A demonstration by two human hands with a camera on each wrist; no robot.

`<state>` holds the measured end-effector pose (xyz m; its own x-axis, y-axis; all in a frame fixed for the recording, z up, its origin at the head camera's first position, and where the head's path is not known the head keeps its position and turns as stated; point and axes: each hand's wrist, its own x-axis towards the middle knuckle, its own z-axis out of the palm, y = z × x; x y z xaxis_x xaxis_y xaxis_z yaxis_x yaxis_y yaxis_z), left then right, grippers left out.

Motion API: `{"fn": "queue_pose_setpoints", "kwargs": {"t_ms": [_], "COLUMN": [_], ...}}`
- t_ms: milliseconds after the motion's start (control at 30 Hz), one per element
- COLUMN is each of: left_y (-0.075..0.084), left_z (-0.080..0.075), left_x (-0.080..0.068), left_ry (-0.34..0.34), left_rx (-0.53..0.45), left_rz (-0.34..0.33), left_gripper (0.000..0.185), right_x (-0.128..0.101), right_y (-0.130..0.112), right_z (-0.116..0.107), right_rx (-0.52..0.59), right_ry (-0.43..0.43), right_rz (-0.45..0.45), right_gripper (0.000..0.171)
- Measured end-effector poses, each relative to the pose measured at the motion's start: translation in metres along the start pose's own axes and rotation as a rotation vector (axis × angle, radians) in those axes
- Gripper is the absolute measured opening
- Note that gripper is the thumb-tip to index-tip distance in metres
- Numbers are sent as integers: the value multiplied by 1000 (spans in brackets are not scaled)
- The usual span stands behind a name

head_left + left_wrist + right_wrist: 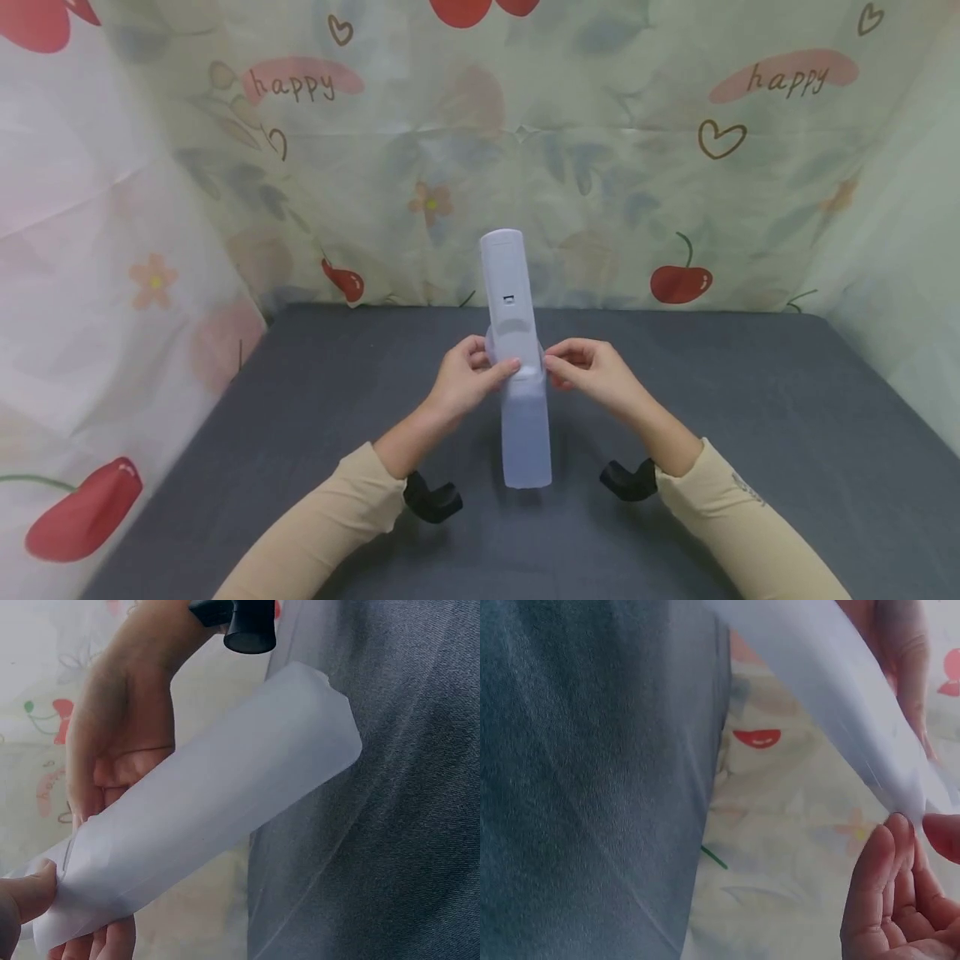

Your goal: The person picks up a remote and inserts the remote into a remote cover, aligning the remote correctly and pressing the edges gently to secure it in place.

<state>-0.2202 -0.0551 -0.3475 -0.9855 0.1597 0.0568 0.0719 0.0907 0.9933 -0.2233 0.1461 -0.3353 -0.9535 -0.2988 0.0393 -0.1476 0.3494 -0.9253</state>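
A white remote-shaped object (507,283) stands tilted upright above the grey cloth, back face toward me. Its lower half sits inside a translucent plastic sleeve (527,437) that hangs down toward the table. My left hand (495,360) pinches the sleeve's upper edge on the left side, and my right hand (555,372) pinches it on the right. In the left wrist view the sleeve (217,817) runs diagonally, with my left hand (67,922) pinching its lower end. In the right wrist view my right hand (915,832) holds the sleeve (832,682) by its edge.
A grey cloth (750,433) covers the table. A curtain with cherries, hearts and "happy" lettering (600,167) closes off the back and both sides. Black camera mounts (431,498) (628,479) sit on both wrists.
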Motion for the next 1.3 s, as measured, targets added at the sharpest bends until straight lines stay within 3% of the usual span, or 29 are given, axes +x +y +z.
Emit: {"fn": "queue_pose_setpoints", "kwargs": {"t_ms": [333,533,667,800,900,1100,1300], "left_y": [6,9,10,11,11,9,10], "left_z": [-1,1,1,0,-1,-1,-3], "left_x": [-1,0,0,1,1,1,1], "left_ry": [-81,-120,-123,-111,-104,-108,-88], "left_rx": [51,72,95,112,136,178,73], "left_rz": [51,57,76,80,72,69,41], "left_gripper": [33,36,36,35,34,36,30], "right_x": [-2,-2,-2,-2,-1,3,4], "right_y": [-5,-7,-7,-8,-10,-12,-12], "right_z": [10,11,11,9,7,8,6], "right_rx": [-8,1,19,54,82,22,56], "right_ry": [168,210,184,82,29,47,88], "right_rz": [-48,-57,-62,-64,-59,-50,-46], "right_gripper": [21,21,21,24,35,48,46]}}
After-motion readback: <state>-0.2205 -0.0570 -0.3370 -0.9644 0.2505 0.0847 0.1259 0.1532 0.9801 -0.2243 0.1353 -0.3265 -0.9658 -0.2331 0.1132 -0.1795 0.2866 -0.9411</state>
